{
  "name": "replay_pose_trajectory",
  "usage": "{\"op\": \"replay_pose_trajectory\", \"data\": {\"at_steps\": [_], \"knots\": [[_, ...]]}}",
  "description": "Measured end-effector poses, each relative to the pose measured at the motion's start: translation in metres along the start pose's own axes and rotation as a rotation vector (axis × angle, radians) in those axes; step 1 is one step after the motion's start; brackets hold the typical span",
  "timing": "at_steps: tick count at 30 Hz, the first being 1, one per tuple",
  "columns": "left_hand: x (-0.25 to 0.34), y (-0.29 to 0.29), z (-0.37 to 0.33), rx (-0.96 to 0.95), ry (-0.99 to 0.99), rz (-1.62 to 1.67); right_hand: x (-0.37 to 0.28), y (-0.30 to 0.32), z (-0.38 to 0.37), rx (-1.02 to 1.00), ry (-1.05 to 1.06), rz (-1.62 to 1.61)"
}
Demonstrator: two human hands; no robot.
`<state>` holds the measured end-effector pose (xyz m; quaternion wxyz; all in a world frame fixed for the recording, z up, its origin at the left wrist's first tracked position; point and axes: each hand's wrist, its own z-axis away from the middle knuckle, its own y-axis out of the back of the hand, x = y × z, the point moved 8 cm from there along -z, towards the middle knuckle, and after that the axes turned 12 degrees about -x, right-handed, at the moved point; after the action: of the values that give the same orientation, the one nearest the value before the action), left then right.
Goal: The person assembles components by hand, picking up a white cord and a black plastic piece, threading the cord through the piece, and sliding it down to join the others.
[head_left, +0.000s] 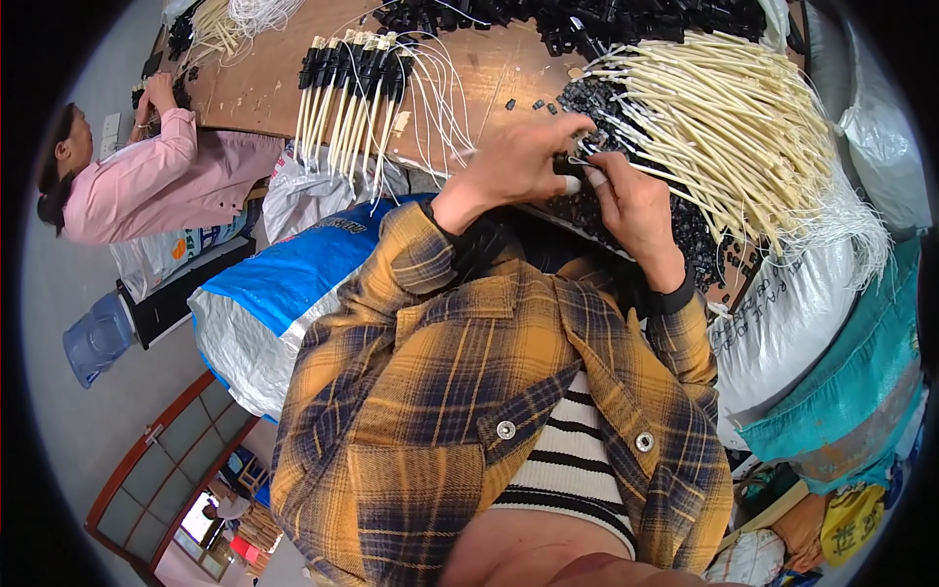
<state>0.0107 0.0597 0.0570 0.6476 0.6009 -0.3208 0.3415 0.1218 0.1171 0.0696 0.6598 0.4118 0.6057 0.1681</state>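
Note:
My left hand is curled round a small black plastic piece, mostly hidden by the fingers. A white cover sits on the tip of one of its digits. Close against it, my right hand pinches the end of a thin white cord at the black piece. Both hands are above the table edge, beside a heap of small black parts. To their right lies a large bundle of cream-coloured sticks or tubes, with white cords trailing from its near end.
A row of cream tubes with black clips lies on the wooden table. More black parts are heaped at the back. A blue sack stands at my left, white sacks at my right. A co-worker in pink sits far left.

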Motion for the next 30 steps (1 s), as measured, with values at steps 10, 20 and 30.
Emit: {"op": "replay_pose_trajectory", "data": {"at_steps": [10, 20, 30], "knots": [[0.020, 0.027, 0.017, 0.334, -0.375, 0.122, -0.014, 0.012, -0.002, 0.143, 0.074, -0.351], [-0.081, 0.046, 0.021, 0.540, 0.191, -0.144, 0.036, -0.004, 0.015, 0.080, -0.333, -0.360], [-0.058, 0.011, -0.004, 0.300, 0.220, 0.792, 0.071, -0.013, 0.015, 0.132, -0.519, -0.624]]}}
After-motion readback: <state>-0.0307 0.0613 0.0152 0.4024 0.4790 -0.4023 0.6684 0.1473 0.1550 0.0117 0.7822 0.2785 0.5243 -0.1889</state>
